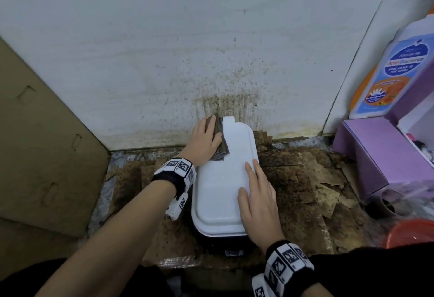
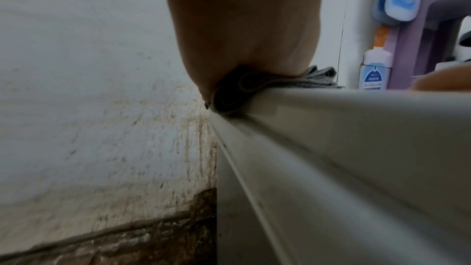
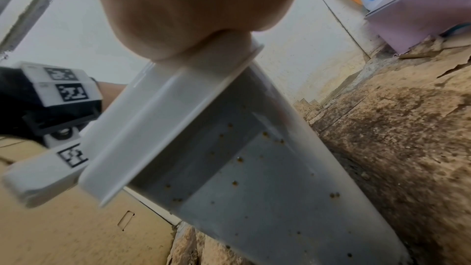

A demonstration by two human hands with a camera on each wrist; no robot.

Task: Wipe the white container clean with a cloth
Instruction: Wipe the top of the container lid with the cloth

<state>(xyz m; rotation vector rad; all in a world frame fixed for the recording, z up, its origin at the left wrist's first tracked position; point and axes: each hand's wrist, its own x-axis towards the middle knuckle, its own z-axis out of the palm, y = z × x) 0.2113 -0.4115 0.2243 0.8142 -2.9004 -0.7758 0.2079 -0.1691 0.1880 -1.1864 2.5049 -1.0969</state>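
- Right hand, nearest, lay flat on the lid of the white container, fingers straight and together, grip pinching nothing, only pressing down to steady it.
- Sat on a stained, peeling floor, far end close against the wall; right wrist view showed brown specks on its side.
- Left hand, farther along, pressed a folded grey-brown cloth onto the lid's far left corner; fingers extended over it, though the left wrist view showed folds bunched under the palm at the lid edge.
- Judged the step: wiping the lid top, barely begun.
- Best done with the cloth kept flat, long overlapping strokes pulled toward the body, steadying hand shifted clear of each pass.
- Speckled sides and rim groove probably needed a firmer rub afterward.
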